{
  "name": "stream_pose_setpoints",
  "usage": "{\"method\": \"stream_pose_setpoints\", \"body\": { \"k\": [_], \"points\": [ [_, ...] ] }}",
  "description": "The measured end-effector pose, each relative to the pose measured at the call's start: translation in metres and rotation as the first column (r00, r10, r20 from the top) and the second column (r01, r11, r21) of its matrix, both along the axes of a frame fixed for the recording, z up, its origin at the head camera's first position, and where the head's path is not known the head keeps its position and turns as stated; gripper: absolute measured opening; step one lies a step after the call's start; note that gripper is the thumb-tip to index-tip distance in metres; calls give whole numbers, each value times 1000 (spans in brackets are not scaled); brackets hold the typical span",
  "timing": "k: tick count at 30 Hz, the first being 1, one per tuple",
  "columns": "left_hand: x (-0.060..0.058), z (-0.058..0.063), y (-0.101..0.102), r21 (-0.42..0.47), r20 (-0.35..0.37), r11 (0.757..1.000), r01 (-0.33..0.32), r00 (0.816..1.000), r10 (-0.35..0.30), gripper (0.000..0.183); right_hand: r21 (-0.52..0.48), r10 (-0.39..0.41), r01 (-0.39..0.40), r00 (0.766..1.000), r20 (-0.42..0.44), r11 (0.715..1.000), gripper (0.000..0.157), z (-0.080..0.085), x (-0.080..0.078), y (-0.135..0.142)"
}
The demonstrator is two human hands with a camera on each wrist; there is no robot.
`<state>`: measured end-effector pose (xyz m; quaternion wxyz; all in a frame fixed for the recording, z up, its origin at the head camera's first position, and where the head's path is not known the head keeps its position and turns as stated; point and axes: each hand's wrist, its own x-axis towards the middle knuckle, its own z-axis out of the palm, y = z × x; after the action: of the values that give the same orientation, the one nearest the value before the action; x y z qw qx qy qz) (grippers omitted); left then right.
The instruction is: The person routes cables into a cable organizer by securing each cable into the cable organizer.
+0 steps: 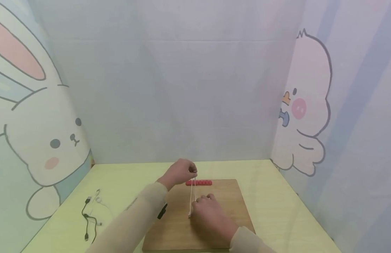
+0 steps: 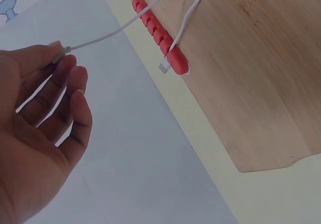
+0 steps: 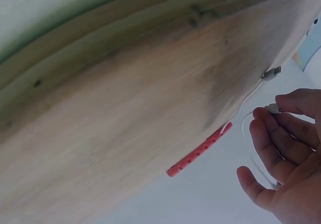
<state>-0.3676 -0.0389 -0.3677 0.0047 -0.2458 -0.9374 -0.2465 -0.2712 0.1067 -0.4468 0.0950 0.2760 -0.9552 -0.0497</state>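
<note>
A red cable holder [image 1: 203, 182] with a row of slots lies along the far edge of the wooden board [image 2: 251, 83]. My left hand [image 1: 181, 171], raised beyond that edge, pinches one end of a white cable [image 2: 108, 35] between thumb and finger. Nearer me over the board, my right hand [image 1: 211, 214] pinches a white connector [image 3: 272, 108] with thumb and fingertips. A white strand passes through the holder's end slot, its metal-tipped plug [image 2: 164, 66] sticking out beyond. Another USB plug [image 3: 271, 73] lies on the board near my right hand.
Black cable [image 1: 84, 215] and white cable [image 1: 103, 203] lie loosely on the yellow table [image 1: 277, 211], left of the board. A small dark object [image 1: 162, 211] shows beside my left sleeve. Printed curtains [image 1: 170, 88] stand behind and at both sides.
</note>
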Motion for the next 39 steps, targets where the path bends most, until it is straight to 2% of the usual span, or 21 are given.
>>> {"method": "stream_pose_setpoints", "body": {
  "k": [3,9,15,20,30,35,39],
  "points": [
    [-4,-1,4,-15,3,1000,-3,1000,4,11,6,0,0,1000,-9,1000,30,-1,-1,1],
    [-14,-9,10,-16,20,1000,-20,1000,21,11,-7,-1,1,1000,12,1000,14,-3,-1,4],
    [-22,-22,13,-45,21,998,-32,999,33,9,-50,8,-7,1000,28,999,18,-6,1,6],
    [-28,-31,15,-87,-23,995,-42,999,40,7,-92,6,-1,999,49,996,15,-10,1,6],
    [-52,-62,21,-169,-122,981,-100,989,79,10,-63,3,3,994,107,998,10,-7,2,3],
    [-58,-73,19,-197,-186,967,-161,975,124,12,-56,9,-3,993,121,998,11,-6,3,2],
    [-62,-78,18,-197,-198,960,-201,967,162,12,-41,-6,11,992,127,999,10,-6,2,1]
  ]
}}
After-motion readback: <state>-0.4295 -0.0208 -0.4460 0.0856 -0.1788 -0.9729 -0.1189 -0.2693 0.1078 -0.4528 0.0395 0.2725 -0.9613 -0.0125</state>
